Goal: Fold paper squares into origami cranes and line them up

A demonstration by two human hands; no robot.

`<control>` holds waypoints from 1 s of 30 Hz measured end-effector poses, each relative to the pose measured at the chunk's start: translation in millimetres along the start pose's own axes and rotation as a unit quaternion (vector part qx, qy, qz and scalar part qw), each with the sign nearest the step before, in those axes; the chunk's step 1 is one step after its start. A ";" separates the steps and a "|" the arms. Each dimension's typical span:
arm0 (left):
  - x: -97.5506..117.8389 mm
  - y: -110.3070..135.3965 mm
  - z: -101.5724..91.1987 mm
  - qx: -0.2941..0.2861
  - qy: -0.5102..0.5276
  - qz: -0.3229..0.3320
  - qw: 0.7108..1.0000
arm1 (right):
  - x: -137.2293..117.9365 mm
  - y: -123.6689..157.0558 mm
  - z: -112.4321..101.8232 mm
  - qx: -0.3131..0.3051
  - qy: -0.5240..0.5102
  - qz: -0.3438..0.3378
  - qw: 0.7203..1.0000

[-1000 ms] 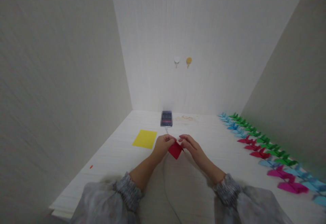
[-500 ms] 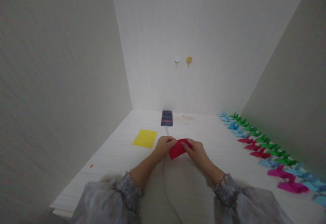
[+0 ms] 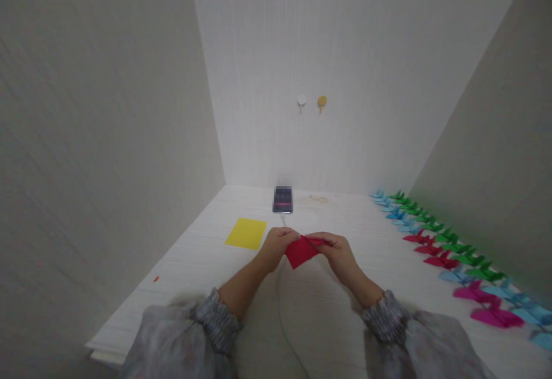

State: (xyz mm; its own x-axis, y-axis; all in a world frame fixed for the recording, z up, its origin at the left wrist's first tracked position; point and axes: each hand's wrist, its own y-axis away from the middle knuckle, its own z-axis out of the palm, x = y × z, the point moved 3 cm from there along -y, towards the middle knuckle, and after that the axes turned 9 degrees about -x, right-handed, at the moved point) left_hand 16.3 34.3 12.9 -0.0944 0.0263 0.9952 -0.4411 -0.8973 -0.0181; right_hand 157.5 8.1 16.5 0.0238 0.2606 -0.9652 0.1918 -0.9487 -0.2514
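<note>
A folded sheet of red origami paper point(image 3: 301, 253) is held up over the white table, one corner pointing down toward me. My left hand point(image 3: 277, 245) pinches its left upper edge between thumb and fingers. On the other side my right hand point(image 3: 337, 251) grips the right part, where a flap is partly lifted or folded over; the fingertips behind the paper are hidden. Just left of my left hand, a flat square of yellow paper point(image 3: 246, 233) lies on the table.
A phone point(image 3: 283, 199) stands near the back wall, its white cable point(image 3: 282, 321) running toward me beneath the hands. Rows of folded paper cranes, including green ones point(image 3: 461, 249) and magenta ones point(image 3: 495, 316), line the right side. Two hooks point(image 3: 322, 102) are on the wall.
My right fingers have shifted on the red paper, and its right side, flat before, now shows a raised or folded flap. My left hand keeps its pinch.
</note>
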 end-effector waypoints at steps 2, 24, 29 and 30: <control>-0.1 0.0 -0.2 0.000 0.018 0.001 1.000 | 1.4 0.3 -0.5 -0.002 -0.015 0.002 1.000; 1.7 2.3 -4.1 -0.032 0.031 0.001 0.999 | -6.5 4.2 0.1 -0.100 -0.113 0.009 0.988; -1.3 0.2 -5.9 -0.028 -0.043 0.017 0.999 | -5.9 0.7 -0.2 -0.074 -0.043 0.086 0.993; -2.1 0.0 -5.6 -0.029 -0.058 0.018 0.998 | -4.6 0.0 0.1 -0.073 -0.024 0.098 0.992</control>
State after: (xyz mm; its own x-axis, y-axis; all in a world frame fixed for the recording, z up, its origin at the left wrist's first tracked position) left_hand 11.5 36.7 10.3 -0.0088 -0.0605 0.9981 -0.4905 -0.8696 -0.0571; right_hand 157.3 6.9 20.9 0.0289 0.0622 -0.9976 0.3276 -0.9435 -0.0494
